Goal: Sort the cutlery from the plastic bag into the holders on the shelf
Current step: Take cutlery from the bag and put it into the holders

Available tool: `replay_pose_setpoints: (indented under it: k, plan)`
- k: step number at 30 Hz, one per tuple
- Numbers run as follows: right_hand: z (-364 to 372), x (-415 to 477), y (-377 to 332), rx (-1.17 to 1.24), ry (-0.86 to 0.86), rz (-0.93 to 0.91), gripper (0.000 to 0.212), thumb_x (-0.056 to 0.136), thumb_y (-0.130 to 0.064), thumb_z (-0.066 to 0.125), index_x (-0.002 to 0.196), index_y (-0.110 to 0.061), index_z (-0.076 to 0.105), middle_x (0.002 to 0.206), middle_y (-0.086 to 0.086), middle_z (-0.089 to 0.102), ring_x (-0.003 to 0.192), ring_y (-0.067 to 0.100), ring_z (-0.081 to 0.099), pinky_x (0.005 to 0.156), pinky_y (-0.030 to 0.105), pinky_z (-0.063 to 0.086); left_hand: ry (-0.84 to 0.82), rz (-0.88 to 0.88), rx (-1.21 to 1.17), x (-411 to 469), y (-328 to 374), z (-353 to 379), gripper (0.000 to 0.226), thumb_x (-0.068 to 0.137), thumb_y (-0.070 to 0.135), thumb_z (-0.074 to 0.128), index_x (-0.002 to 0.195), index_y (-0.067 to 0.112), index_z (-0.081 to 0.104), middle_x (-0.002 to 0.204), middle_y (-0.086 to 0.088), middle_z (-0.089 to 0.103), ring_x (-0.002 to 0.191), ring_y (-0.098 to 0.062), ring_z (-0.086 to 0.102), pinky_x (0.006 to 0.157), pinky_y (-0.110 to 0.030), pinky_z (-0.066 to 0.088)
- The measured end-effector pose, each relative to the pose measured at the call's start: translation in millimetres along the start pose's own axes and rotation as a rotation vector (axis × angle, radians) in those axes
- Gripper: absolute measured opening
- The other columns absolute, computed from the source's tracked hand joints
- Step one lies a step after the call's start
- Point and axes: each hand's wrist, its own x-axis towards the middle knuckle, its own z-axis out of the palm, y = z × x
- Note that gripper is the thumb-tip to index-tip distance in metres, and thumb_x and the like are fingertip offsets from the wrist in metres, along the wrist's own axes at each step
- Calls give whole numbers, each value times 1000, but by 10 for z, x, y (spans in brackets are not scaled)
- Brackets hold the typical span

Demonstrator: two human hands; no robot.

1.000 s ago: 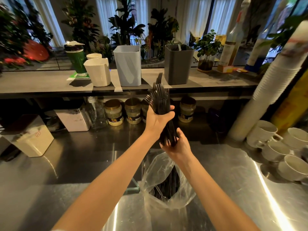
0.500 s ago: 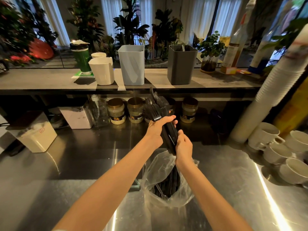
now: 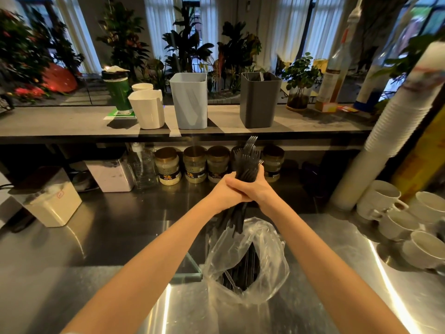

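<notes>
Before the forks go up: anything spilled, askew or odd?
Nothing spilled. Left hand and right hand grip the black forks over the plastic bag; holders stand upright. Only the cup stack leans, far right.

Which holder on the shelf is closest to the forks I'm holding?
The dark grey holder, rightmost, just above the forks; the white holder and pale blue holder stand further left.

Curtained windows (image 3: 320, 30) and leafy plants (image 3: 187, 47) stand behind a shiny steel counter (image 3: 96, 237).

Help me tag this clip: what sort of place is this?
Probably a cafe or drinks bar, seen from behind the counter: a tall stack of paper cups, white coffee cups on the steel worktop, and a syrup bottle on the shelf.
</notes>
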Motion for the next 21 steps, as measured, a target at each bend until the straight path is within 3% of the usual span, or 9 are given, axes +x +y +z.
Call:
replay_pose_setpoints:
  k: [2, 5, 11, 13, 16, 18, 21]
  plan:
    - [30, 65, 95, 112, -7, 17, 81, 75, -20, 78, 140, -14, 31, 129, 7, 53, 121, 24, 52, 98, 36, 46, 13, -20, 75, 26, -7, 26, 53, 84, 1, 63, 135, 8, 48, 129, -10, 56, 122, -23, 50, 105, -42, 42]
    - [77, 105, 179, 255, 26, 31, 58, 73, -19, 78, 125, -10, 55, 118, 10, 64, 112, 25, 59, 95, 40, 49, -8, -25, 81, 37, -30, 6, 43, 81, -3, 62, 123, 6, 58, 118, -11, 63, 113, -23, 57, 100, -41, 46]
    - [131, 137, 239, 484, 154, 99, 42, 78, -12, 73, 117, -5, 60, 96, 8, 67, 94, 24, 65, 73, 33, 55, -117, -157, 38, 47, 37, -30, 28, 76, -3, 67, 96, 17, 65, 92, -2, 65, 94, -17, 61, 82, -29, 51]
    - [127, 166, 224, 538, 179, 120, 39, 77, -10, 72, 114, -3, 61, 91, 9, 67, 90, 25, 65, 71, 34, 55, -123, -237, 43, 80, 65, -25, 24, 79, 0, 65, 97, 16, 64, 97, -6, 65, 97, -20, 59, 83, -30, 49]
    - [119, 188, 210, 576, 193, 168, 36, 76, -7, 71, 110, -2, 62, 86, 9, 66, 82, 23, 66, 66, 33, 55, -159, -377, 3, 111, 104, -23, 28, 80, 3, 66, 107, 11, 62, 112, -12, 61, 110, -26, 55, 97, -37, 45]
    - [78, 186, 231, 591, 201, 221, 29, 77, -8, 71, 103, -3, 62, 83, 9, 65, 77, 21, 65, 63, 32, 54, -215, -431, -68, 122, 95, -47, 35, 79, 5, 68, 112, 9, 58, 115, -7, 56, 115, -20, 48, 103, -32, 38]
    - [-58, 199, 263, 767, 195, 267, 3, 81, -7, 66, 80, -5, 64, 72, 7, 64, 68, 17, 63, 55, 31, 54, -236, -414, -196, 72, 69, -81, 22, 84, 10, 67, 105, 7, 62, 105, -7, 63, 100, -18, 57, 91, -27, 45]
